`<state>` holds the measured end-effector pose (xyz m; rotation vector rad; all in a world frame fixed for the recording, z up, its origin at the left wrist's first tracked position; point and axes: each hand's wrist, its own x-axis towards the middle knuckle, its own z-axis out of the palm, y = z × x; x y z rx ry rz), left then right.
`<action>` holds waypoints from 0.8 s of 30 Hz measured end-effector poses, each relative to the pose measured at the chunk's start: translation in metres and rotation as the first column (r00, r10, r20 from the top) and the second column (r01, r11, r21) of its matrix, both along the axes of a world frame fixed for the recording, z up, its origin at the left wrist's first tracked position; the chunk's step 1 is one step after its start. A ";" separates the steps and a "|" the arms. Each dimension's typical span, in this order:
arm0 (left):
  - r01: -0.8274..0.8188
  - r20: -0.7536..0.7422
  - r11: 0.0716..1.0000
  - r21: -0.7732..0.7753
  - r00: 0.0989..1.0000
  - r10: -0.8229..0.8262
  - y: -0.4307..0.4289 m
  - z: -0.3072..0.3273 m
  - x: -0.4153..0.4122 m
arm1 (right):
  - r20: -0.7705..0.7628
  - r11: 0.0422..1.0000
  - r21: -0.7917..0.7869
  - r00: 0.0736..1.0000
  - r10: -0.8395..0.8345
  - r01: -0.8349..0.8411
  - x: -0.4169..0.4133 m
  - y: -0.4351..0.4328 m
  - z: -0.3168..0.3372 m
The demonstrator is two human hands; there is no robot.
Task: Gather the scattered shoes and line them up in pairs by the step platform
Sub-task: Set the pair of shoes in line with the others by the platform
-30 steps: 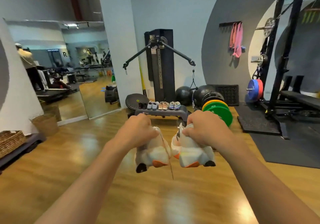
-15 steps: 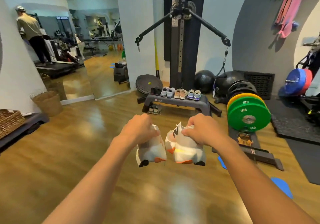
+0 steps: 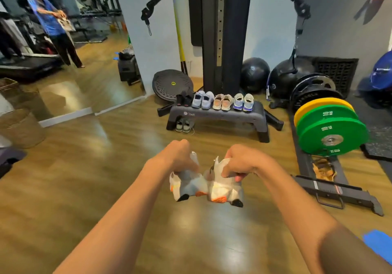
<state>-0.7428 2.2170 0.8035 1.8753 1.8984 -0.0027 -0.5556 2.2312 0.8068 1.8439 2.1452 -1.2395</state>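
My left hand (image 3: 180, 157) has its fingers curled round the collar of the left shoe (image 3: 186, 185), white with orange; my right hand (image 3: 244, 161) pinches the collar of the right shoe (image 3: 224, 191). Both hang side by side above the wood floor (image 3: 84, 178). At twelve o'clock stands the step platform (image 3: 216, 114) with four pairs on top: black pair (image 3: 184, 99), blue pair (image 3: 203, 100), beige pair (image 3: 222, 102), grey pair (image 3: 242, 102). A fifth pair (image 3: 182, 125) sits beneath its left end. Green weight plates (image 3: 331, 133) stand at two o'clock.
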 end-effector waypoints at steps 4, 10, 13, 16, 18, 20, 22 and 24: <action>0.021 -0.003 0.996 -0.082 1.000 -0.021 0.106 -0.017 -0.038 | -0.019 0.997 -0.059 0.999 0.045 -0.046 -0.032 0.109 -0.023; 0.013 0.019 0.998 -0.058 1.000 -0.012 0.264 -0.062 -0.087 | 0.048 0.995 -0.060 0.996 0.079 -0.076 -0.093 0.268 -0.066; 0.028 -0.006 0.999 -0.031 1.000 -0.028 0.343 -0.090 -0.109 | 0.132 0.999 -0.016 0.990 0.046 -0.044 -0.124 0.342 -0.095; 0.052 -0.081 0.998 0.019 0.995 -0.050 0.426 -0.117 -0.133 | 0.162 0.999 0.037 0.987 -0.006 0.000 -0.154 0.419 -0.129; 0.079 -0.122 0.996 0.029 0.990 -0.075 0.468 -0.132 -0.142 | 0.163 0.996 0.078 0.984 -0.065 0.053 -0.167 0.457 -0.144; 0.080 -0.127 0.996 0.033 0.989 -0.075 0.523 -0.155 -0.151 | 0.138 0.985 0.114 0.979 -0.149 0.133 -0.179 0.505 -0.167; 0.073 -0.103 0.997 0.021 0.992 -0.070 0.576 -0.185 -0.160 | 0.105 0.971 0.139 0.972 -0.210 0.195 -0.192 0.549 -0.196; 0.052 -0.066 0.998 0.021 0.997 -0.051 0.630 -0.222 -0.170 | 0.081 0.960 0.173 0.968 -0.237 0.220 -0.206 0.597 -0.231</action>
